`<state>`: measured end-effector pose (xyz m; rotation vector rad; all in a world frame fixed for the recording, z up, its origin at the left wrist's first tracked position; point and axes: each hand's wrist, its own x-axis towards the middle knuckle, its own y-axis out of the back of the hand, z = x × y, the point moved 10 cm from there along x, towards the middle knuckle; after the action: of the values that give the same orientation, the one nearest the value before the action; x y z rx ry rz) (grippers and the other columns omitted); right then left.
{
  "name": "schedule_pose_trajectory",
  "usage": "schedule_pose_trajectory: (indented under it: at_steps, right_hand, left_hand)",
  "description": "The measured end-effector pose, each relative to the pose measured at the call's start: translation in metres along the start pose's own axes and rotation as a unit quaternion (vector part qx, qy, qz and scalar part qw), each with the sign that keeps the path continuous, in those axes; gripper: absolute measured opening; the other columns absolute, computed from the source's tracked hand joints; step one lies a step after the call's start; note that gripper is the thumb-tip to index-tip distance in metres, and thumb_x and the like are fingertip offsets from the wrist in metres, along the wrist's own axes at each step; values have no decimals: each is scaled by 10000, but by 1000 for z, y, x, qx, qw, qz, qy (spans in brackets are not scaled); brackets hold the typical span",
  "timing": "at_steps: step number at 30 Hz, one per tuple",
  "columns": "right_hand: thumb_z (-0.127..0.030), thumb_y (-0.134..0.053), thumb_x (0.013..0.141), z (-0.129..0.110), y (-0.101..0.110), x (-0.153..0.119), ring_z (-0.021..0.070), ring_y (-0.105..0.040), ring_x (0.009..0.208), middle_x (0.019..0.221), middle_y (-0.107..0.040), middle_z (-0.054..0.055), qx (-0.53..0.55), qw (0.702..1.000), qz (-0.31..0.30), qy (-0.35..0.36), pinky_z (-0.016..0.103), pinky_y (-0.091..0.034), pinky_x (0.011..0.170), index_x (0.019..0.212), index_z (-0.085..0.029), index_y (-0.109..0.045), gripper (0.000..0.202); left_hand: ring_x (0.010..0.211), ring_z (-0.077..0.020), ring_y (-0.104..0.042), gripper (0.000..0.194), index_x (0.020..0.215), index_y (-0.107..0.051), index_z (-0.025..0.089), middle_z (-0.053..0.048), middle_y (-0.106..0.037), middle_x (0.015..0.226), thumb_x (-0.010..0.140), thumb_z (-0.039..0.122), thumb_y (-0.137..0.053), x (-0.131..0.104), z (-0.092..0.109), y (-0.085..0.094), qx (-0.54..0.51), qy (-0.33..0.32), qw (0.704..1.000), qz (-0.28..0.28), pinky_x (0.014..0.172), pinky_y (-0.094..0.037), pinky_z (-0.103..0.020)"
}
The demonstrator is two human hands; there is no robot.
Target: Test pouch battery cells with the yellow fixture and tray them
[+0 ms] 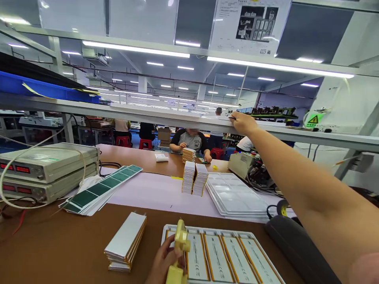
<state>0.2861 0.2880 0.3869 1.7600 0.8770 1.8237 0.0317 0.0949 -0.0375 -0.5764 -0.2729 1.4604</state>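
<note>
My left hand (166, 260) is wrapped round a yellow tool (181, 240) over the left end of a white tray (220, 229). Several flat white packs with orange edges (220, 258) lie in that tray. Left of it, on the brown mat, is a stack of similar packs (126, 238). My right hand (243, 123) is stretched far forward and up to the shelf rail (207, 122), its fingers pinched on a small dark thing too small to name.
Two stacked instruments (44, 173) stand at the left beside green-and-white sheets (103, 187). Upright pack stacks (194, 179) and empty white trays (233, 195) are beyond the mat. A person (191, 142) sits opposite. A dark padded object (296, 244) lies at the right.
</note>
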Motion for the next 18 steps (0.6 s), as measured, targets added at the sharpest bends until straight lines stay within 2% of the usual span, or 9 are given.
schedule_pose_trajectory:
  at_steps: [3, 5, 6, 8, 11, 13, 15, 16, 18]
  right_hand:
    - [-254, -403, 796, -7, 22, -15, 266, -491, 979, 1097, -564, 125, 35, 995, 80, 41, 411, -362, 813, 1006, -168, -553, 272]
    - [-199, -375, 799, -10, 37, -48, 237, -483, 1011, 1125, -549, 113, 66, 986, 139, 60, 383, -369, 841, 1042, -160, -542, 298]
    - [-173, -345, 803, -11, 39, -72, 217, -494, 998, 1107, -561, 100, 79, 984, 144, 64, 357, -385, 830, 1049, -166, -540, 314]
    - [-152, -317, 800, -18, 26, -134, 196, -541, 904, 996, -611, 70, 115, 985, 87, 95, 320, -428, 756, 1007, -186, -567, 325]
    - [-176, -355, 784, -19, -10, -257, 215, -573, 783, 853, -634, 64, 79, 984, -53, 149, 339, -448, 688, 964, -222, -613, 318]
    - [-313, -387, 807, 14, -25, -334, 236, -575, 688, 721, -631, 47, 60, 989, -91, 103, 374, -456, 638, 889, -281, -642, 269]
    - [-432, -370, 808, 79, -28, -392, 247, -598, 712, 724, -650, 24, 63, 994, -73, -44, 382, -479, 639, 822, -352, -642, 284]
    - [-461, -343, 814, 117, -26, -417, 252, -604, 812, 834, -666, 20, 56, 987, -58, -136, 379, -483, 691, 848, -360, -639, 315]
    - [-487, -286, 823, 186, -17, -459, 284, -578, 938, 998, -646, 51, 19, 952, -33, -303, 405, -471, 747, 983, -287, -624, 424]
  left_hand:
    - [484, -167, -518, 656, 1155, -363, 162, -7, -573, 537, 614, 383, -663, -5, 2, 1, -11, 10, 1000, 24, 485, -373, -279]
    - [500, -171, -527, 627, 1171, -331, 176, -11, -579, 551, 654, 358, -636, -6, 3, 1, -9, 12, 1000, 24, 486, -380, -281]
    - [501, -173, -527, 615, 1168, -329, 176, -13, -578, 552, 661, 349, -631, -6, 4, 0, -6, 16, 1000, 18, 485, -384, -282]
    - [505, -176, -531, 593, 1152, -338, 175, -15, -577, 557, 663, 336, -633, -6, 4, -2, -7, 20, 1000, 9, 485, -393, -288]
    - [514, -185, -540, 566, 1122, -356, 181, -19, -579, 569, 656, 332, -640, -4, 7, -4, -5, 20, 1000, 3, 476, -400, -293]
    - [516, -187, -539, 540, 1093, -376, 182, -27, -586, 583, 651, 338, -644, -4, 9, -8, 3, 23, 1000, -10, 465, -402, -295]
    - [512, -185, -533, 506, 1050, -409, 180, -32, -589, 589, 639, 345, -653, -5, 11, -13, 12, 21, 1000, -18, 450, -403, -292]
    - [509, -183, -530, 490, 1025, -427, 181, -31, -589, 588, 628, 348, -660, -5, 13, -15, 18, 18, 1000, -13, 443, -404, -290]
    - [503, -180, -524, 454, 973, -464, 180, -29, -588, 581, 607, 354, -669, -6, 18, -18, 34, 8, 999, 0, 424, -400, -280]
